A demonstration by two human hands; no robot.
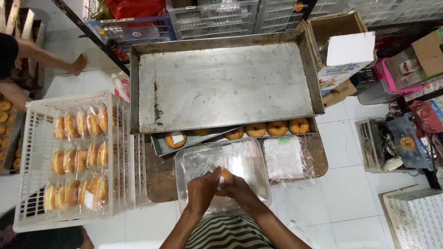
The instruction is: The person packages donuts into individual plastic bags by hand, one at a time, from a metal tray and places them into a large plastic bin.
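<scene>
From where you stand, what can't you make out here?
Head view only:
- Doughnut in both hands: mostly hidden by the left hand and right hand; whether it is bagged is unclear.
- Lower tray: the empty top tray covers it, so only a front row of doughnuts shows.
- Another person at top left: cut off by the edge.
- Crate of wrapped doughnuts: the count is too blurred.

One head-worn view, aimed steeply down.
The low brown wooden table point(318, 157) is seen from above its near edge, at arm's reach; white tiled floor point(350, 198) is taken in around it.
</scene>
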